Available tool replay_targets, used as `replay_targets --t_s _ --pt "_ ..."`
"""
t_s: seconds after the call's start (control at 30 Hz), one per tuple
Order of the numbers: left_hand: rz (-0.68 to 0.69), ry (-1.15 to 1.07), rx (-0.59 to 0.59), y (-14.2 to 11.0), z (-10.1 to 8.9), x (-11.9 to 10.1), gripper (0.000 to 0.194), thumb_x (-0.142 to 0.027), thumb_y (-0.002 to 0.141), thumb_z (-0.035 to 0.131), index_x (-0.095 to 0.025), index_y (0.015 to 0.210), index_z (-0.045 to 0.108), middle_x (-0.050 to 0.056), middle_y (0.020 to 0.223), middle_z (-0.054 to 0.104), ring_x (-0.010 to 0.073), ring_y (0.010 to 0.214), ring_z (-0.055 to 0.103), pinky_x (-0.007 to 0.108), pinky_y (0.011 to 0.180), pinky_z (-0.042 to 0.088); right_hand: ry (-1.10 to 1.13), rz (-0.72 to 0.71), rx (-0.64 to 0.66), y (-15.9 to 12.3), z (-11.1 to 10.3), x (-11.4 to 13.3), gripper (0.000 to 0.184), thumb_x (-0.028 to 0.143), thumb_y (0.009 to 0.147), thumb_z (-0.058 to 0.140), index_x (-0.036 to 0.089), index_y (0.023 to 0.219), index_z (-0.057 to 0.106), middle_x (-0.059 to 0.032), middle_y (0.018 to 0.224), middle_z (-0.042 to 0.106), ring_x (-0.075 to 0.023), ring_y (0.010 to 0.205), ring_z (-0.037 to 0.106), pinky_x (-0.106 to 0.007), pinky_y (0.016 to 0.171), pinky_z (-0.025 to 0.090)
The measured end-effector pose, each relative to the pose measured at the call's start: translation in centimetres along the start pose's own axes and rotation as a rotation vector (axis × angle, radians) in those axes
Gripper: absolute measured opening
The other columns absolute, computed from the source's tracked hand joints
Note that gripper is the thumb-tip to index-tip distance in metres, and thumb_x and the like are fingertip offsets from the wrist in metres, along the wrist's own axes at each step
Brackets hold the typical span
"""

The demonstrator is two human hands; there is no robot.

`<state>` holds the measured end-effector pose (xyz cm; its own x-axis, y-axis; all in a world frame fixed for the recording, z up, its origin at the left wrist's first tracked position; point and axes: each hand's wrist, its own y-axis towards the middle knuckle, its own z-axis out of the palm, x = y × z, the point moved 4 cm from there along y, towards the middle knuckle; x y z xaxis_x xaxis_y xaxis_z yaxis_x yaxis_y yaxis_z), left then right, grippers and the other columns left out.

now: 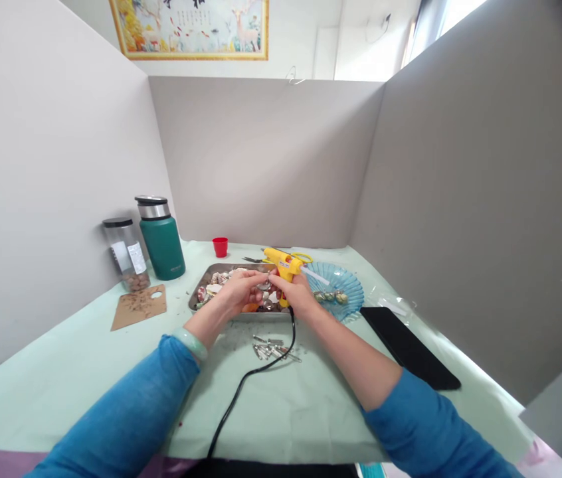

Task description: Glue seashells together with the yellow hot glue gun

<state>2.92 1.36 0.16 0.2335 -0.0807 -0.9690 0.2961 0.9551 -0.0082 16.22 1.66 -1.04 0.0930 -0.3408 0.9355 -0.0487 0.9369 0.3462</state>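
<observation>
Mint-green desk (86, 385), metal tray (244, 318), yellow glue gun (288, 264) out
Right hand (301, 296) wrapped round the gun over the tray. Partway, I'd guess: shells (218, 279) left in there, silver clips (274, 350) loose in front, left hand (239, 293) pinching some small shiny bit (264, 286), too blurry to name.

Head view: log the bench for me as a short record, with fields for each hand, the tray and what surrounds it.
left hand: above the tray, fingertips near the right's; any item between them too small to tell
right hand: holding the yellow glue gun
metal tray: shells inside
tray's right: blue plate
tray's near side: small metal pieces, black cord
far left: green bottle, clear jar
</observation>
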Motion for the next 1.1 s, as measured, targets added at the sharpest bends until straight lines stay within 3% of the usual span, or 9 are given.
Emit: replay_targets --t_s 0.17,0.57,0.87,1.1 --pt "0.006 0.135 0.020 -0.3 -0.1 -0.5 0.019 -0.025 0.068 0.076 -0.014 0.069 0.061 -0.003 0.050 0.052 0.0063 0.037 0.046 0.020 0.040 0.040 0.020 0.046 0.001 -0.1 0.0 0.3 0.017 0.033 0.066 0.066 0.018 0.071 0.059 0.0023 0.058 0.056 -0.0086 0.047 0.047 -0.021 0.044 0.037" --pt "0.011 0.174 0.052 0.2 -0.6 0.0 0.024 -0.030 0.063 0.078 -0.014 0.065 0.060 -0.004 0.046 0.049 0.0064 0.035 0.043 0.020 0.038 0.036 0.063 0.099 0.025 -0.1 0.1 0.3 0.021 0.033 0.063 0.070 0.016 0.071 0.061 0.0017 0.056 0.056 -0.0090 0.047 0.049 -0.020 0.040 0.040" --pt "-0.078 0.145 0.104 0.1 -0.6 0.3 0.021 -0.026 0.062 0.077 -0.014 0.066 0.061 -0.005 0.047 0.048 0.0049 0.035 0.038 0.023 0.045 0.045 0.042 0.133 0.073 -0.1 0.0 0.5 0.014 0.029 0.063 0.066 0.017 0.064 0.059 0.0029 0.049 0.053 -0.0082 0.042 0.046 -0.021 0.040 0.039" --pt "-0.087 0.205 0.083 0.2 -1.1 0.8 0.021 -0.030 0.064 0.076 -0.016 0.067 0.061 -0.007 0.038 0.041 0.0066 0.033 0.037 0.023 0.044 0.042 -0.065 0.133 0.027 -0.1 0.3 0.5 0.007 0.023 0.065 0.063 0.016 0.064 0.061 0.0026 0.050 0.054 -0.0080 0.040 0.046 -0.021 0.038 0.038"
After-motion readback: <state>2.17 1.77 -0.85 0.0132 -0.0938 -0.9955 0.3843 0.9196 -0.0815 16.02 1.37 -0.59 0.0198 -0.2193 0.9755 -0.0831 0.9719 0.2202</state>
